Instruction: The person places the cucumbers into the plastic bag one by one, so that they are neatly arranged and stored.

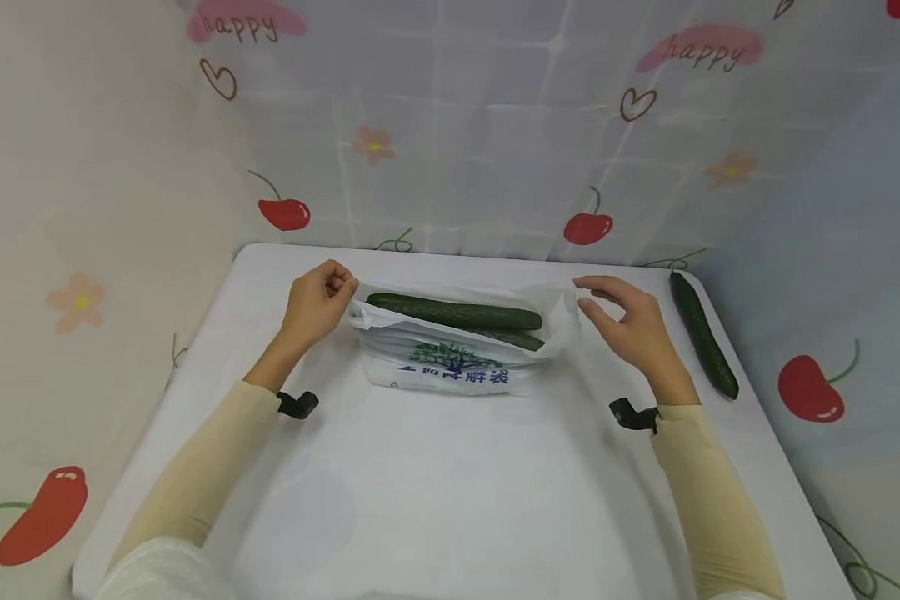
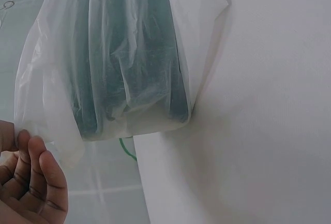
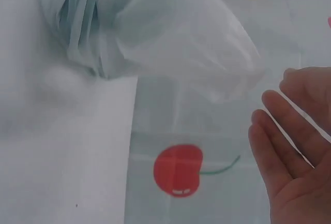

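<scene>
A white plastic bag (image 1: 450,367) with a printed green tree and blue characters lies on the table, its mouth agape. Two cucumbers (image 1: 457,313) show inside the opening, and dark green shapes show through the thin film in the left wrist view. The left hand (image 1: 318,304) pinches the bag's left edge between thumb and fingertips; the left wrist view shows this hand (image 2: 33,182) at the film. Beside the bag's right edge is the right hand (image 1: 630,321), fingers extended. In the right wrist view a small gap separates that hand (image 3: 297,141) from the film.
Another cucumber (image 1: 703,333) lies along the right edge of the white table (image 1: 450,492). A curtain (image 1: 480,125) printed with cherries, hearts and flowers hangs behind the table and at its sides. Black camera mounts (image 1: 298,406) sit at both wrists.
</scene>
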Available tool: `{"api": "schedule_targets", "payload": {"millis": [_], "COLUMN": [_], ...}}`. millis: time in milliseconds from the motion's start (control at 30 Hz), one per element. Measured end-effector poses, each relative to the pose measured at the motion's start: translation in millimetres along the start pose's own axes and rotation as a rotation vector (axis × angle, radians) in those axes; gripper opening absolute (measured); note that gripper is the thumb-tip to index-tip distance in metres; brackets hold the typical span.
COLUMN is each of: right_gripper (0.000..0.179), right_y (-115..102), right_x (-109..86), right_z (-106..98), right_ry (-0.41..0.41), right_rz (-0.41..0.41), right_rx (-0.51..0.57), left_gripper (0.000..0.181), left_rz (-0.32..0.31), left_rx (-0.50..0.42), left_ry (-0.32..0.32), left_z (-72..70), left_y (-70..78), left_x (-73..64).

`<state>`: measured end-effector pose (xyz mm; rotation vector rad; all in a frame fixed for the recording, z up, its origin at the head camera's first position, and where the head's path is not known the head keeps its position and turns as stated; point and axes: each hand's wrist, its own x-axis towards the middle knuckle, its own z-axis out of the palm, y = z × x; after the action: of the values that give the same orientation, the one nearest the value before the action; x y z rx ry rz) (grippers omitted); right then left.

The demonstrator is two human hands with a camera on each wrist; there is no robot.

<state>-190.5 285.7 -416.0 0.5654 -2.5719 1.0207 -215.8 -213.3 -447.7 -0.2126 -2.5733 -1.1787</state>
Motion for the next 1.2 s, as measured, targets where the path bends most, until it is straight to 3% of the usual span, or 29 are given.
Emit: {"api": "schedule_targets", "payload": {"millis": [267,567,833,967,1200], "right_gripper": [0.038,0.047,0.062,0.065,0.061], "right_y": [35,106,142,152,168], "right_x": [-33.5,-74.8,-102.6,-108.2,-112.8], "right_z": [-39,-68,-80,-80,-73], "right_ry": [0.056,0.119,0.084,0.089,0.116], "right_rz": [0.21,0.483,0.732,0.791,0.795], "right_rx": [-0.151,-0.126,-0.121,-0.074,-0.036], "left_gripper": [0.014,0.012,0.014,0.015,0.014], "left_rz": [-0.002,-0.008,-0.005,-0.011,-0.006], "left_rx": [-0.006,-0.005,0.012,0.011,0.0], "left_ry": [-0.011,-0.018,-0.015,-0.012,-0.012], "left_z": [-1.5,-0.1,-2.1,-1.6,-1.6], "left_y": [-3.4,-1.5,-1.6,-2.2,-1.1], "left_x": [-2.7,-5.3,-4.3,-4.9,-4.7]}}
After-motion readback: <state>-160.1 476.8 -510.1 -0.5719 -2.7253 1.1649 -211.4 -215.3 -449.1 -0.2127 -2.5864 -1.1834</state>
